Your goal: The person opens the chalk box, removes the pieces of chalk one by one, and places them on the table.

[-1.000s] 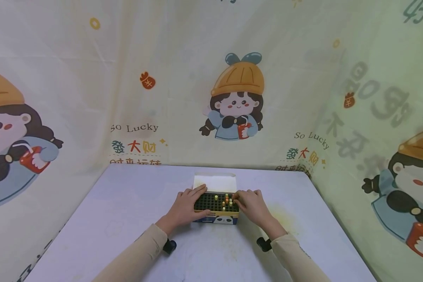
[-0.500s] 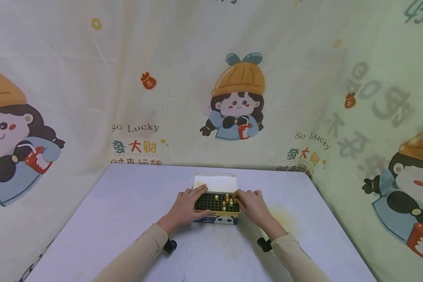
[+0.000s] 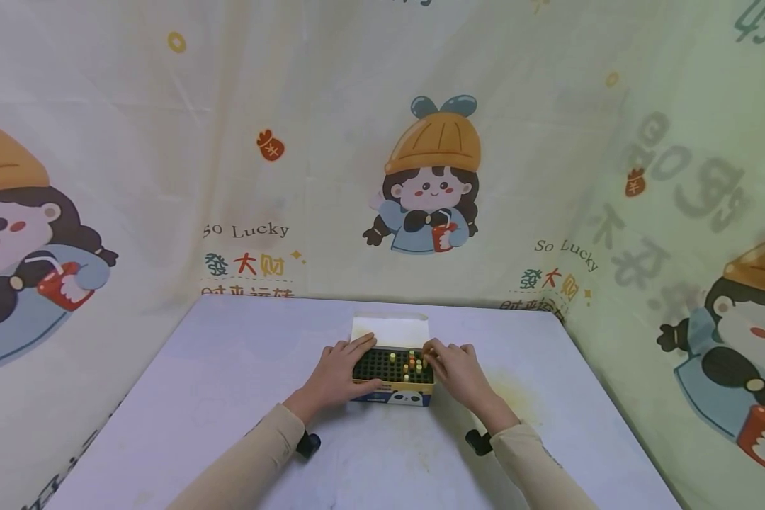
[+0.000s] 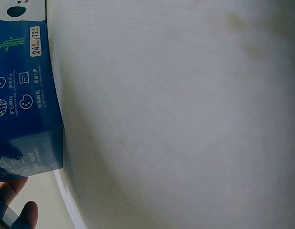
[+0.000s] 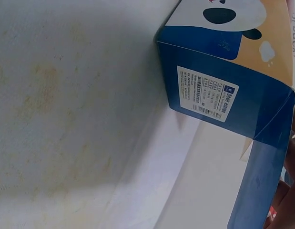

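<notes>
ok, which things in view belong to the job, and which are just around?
Job:
- left hand, on the panda-print chalk box
- right hand, at the chalk sticks
- black chalk grid

Just around:
- white table
- cartoon-print backdrop
- wrist cameras

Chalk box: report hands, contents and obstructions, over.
Left hand on left end of chalk box; right hand at right end, grasp unclear. Lid open, chalk sticks upright in black grid. Right hand hides grid's far-right corner.

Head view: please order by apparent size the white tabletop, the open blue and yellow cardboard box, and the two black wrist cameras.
White tabletop
Open cardboard box
Black left wrist camera and black right wrist camera: too alike to rank
</notes>
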Tool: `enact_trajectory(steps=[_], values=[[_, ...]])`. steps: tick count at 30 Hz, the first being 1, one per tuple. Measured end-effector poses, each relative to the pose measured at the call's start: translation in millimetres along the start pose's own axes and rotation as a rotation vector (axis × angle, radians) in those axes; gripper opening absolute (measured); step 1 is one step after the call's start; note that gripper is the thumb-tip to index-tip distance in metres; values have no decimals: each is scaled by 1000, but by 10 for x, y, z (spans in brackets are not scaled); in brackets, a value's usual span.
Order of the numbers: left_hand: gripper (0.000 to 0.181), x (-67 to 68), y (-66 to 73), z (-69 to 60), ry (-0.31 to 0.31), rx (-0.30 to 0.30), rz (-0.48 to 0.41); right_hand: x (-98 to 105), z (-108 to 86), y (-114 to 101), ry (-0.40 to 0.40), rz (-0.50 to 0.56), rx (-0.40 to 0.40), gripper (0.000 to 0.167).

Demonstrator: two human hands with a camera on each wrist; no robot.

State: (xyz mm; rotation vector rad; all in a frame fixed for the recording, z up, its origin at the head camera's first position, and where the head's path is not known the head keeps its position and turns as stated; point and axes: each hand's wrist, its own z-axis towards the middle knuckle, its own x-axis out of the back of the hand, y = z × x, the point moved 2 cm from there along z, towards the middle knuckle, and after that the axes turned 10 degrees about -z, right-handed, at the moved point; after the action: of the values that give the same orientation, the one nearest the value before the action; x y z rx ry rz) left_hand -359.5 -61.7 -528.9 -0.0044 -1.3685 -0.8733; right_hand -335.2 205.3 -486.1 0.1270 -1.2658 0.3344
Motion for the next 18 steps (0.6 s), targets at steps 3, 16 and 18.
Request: enact_trajectory(steps=[3, 16, 18], values=[[93, 2, 7, 0, 1, -4, -6, 4, -5, 18, -19, 31, -19, 12], [92, 12, 21, 0, 16, -10, 3, -1, 25, 59, -58, 55, -25, 13], [92, 11, 21, 1, 14, -9, 3, -1, 21, 58, -51, 48, -14, 11]])
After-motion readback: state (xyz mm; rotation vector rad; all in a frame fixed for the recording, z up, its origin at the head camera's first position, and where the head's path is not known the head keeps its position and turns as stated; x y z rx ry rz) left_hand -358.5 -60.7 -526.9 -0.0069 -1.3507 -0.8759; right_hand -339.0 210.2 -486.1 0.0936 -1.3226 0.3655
